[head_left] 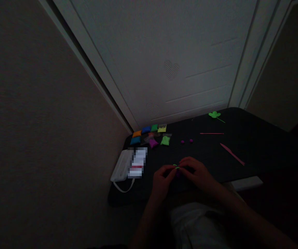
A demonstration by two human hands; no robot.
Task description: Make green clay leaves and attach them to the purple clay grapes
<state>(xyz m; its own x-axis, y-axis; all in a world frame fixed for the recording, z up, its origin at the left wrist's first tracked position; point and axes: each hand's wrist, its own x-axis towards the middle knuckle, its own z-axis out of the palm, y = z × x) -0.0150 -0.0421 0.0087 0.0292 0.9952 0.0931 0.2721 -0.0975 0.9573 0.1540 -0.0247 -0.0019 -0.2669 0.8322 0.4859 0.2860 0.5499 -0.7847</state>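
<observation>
Near the front edge of the dark table, my left hand (161, 180) and my right hand (197, 173) meet with fingers pinched together. Between their fingertips is a small piece of light green modelling clay (176, 167), thin and strip-like. A dark purple lump (178, 174) shows just below it; the fingers partly hide both, and the dim light blurs their shape. Beyond the hands lie two small purple clay balls (182, 142), apart from each other on the table.
Several clay packets (136, 140) lie at the back left, beside a white case (122, 166) with a strap and a printed sheet (138, 162). To the right are a thin pink tool (211, 133), a pink clay knife (232, 154) and a green clay clover (214, 114). A white door (190, 52) stands behind.
</observation>
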